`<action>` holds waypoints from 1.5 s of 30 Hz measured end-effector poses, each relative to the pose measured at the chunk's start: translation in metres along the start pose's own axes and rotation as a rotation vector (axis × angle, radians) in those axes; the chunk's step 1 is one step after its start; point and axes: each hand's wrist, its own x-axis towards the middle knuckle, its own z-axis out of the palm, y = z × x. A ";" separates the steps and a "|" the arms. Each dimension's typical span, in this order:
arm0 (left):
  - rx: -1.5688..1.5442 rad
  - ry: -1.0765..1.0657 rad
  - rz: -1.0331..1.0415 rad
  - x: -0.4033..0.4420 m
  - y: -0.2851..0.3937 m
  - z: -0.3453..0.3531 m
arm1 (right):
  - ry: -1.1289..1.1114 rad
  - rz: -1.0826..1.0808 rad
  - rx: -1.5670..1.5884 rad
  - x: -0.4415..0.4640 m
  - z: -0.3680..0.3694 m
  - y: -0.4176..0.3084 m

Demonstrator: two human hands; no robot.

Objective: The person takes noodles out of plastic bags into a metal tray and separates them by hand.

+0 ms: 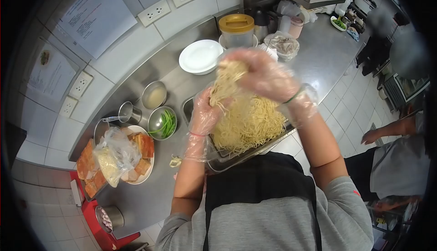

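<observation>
Both my hands wear clear plastic gloves with bands at the wrists and are raised over a metal tray [221,163] of noodles. A clump of pale noodles [227,80] stretches between them. My right hand [266,76], slightly blurred, is closed on its upper end. Around the lower end, my left hand [205,113] is closed, with strands poking out between thumb and fingers. Below lies a heap of loose yellow noodles [255,126], which fills much of the tray.
To the left stand a bowl of green beans [165,122], a bowl of pale liquid [154,96] and a platter [149,171] with browned slabs and a plastic bag [118,151]. White plates [200,56] and a yellow-lidded container [236,30] are behind. Another person [393,160] stands right.
</observation>
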 end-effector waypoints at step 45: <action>0.881 -0.117 0.057 0.003 -0.063 -0.020 | 0.008 0.266 -0.222 -0.062 0.075 0.170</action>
